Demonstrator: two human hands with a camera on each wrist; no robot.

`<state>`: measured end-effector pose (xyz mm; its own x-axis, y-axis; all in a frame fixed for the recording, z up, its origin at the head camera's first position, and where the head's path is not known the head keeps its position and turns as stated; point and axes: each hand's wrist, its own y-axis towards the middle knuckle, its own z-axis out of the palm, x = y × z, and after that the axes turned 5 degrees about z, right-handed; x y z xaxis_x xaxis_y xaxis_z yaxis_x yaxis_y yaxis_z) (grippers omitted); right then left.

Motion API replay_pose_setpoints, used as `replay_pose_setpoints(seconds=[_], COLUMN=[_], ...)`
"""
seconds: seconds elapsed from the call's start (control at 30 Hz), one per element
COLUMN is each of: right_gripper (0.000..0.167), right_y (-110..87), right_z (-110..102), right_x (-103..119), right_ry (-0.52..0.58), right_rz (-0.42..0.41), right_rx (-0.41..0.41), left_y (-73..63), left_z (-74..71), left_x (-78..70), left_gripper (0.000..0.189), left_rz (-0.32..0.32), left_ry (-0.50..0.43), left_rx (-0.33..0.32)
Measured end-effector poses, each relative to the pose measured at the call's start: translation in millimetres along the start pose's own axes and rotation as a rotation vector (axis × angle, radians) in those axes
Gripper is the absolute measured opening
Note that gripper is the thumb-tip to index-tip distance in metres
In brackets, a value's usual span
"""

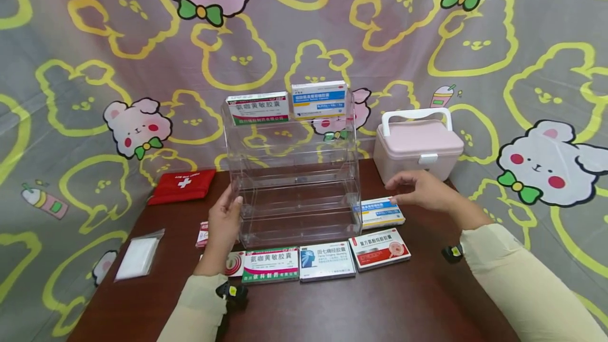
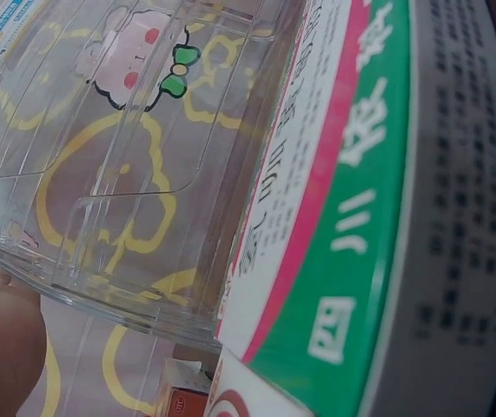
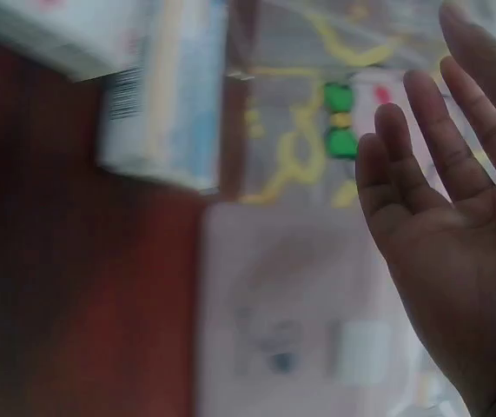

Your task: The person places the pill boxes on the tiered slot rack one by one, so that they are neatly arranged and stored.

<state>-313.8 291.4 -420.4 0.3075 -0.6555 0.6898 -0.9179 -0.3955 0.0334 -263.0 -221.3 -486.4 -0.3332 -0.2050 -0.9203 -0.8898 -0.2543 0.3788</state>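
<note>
A clear tiered display rack [image 1: 299, 194] stands on the table, two medicine boxes on its top tier: a green-and-white one [image 1: 258, 108] and a blue-and-yellow one [image 1: 319, 102]. My left hand [image 1: 223, 226] holds the rack's left side edge, thumb toward the front; the left wrist view shows part of this hand [image 2: 4, 339] at the edge. To the rack's right, my right hand [image 1: 418, 191] hovers just above another blue-and-yellow box [image 1: 380, 212]. Its fingers are loosely spread and nothing lies in the palm [image 3: 456, 252] in the right wrist view.
Before the rack lie a green-and-white box [image 1: 271, 265], a pale blue box [image 1: 328, 262], a red-and-white box [image 1: 380, 249] and partly covered boxes by my left wrist. A pink lidded case [image 1: 420, 146], red first-aid pouch [image 1: 182, 186] and white plastic-wrapped packet [image 1: 139, 256] stand around.
</note>
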Motion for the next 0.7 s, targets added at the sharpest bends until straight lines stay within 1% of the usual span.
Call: replay_pose_setpoints(seconds=[0.07, 0.2, 0.33, 0.43, 0.53, 0.63, 0.7], right_gripper=[0.041, 0.051, 0.064, 0.071, 0.076, 0.078, 0.078], right_y=[-1.9, -2.2, 0.3, 2.3, 6.4, 9.7, 11.3], right_z=[9.3, 27.0, 35.7, 39.9, 43.8, 46.1, 46.5], right_x=[-18.9, -52.0, -73.2, -82.1, -86.5, -89.3, -90.7], right_ry=[0.015, 0.100, 0.100, 0.071, 0.050, 0.006, -0.022], right_rz=[0.020, 0.050, 0.035, 0.017, 0.021, 0.055, 0.075], right_rx=[0.016, 0.037, 0.031, 0.017, 0.015, 0.040, 0.064], left_y=[0.5, 2.3, 1.8, 2.7, 4.3, 5.0, 4.3], left_z=[0.9, 1.9, 1.2, 0.2, -0.5, -0.8, -0.7], left_x=[0.2, 1.1, 2.9, 2.8, 2.2, 2.2, 2.4], left_gripper=[0.054, 0.055, 0.056, 0.055, 0.055, 0.055, 0.055], left_rz=[-0.005, -0.015, -0.032, -0.028, -0.020, -0.030, -0.047], left_ry=[-0.009, -0.010, -0.006, 0.031, 0.052, 0.045, 0.043], left_rx=[0.001, 0.006, 0.017, 0.018, 0.009, 0.014, 0.020])
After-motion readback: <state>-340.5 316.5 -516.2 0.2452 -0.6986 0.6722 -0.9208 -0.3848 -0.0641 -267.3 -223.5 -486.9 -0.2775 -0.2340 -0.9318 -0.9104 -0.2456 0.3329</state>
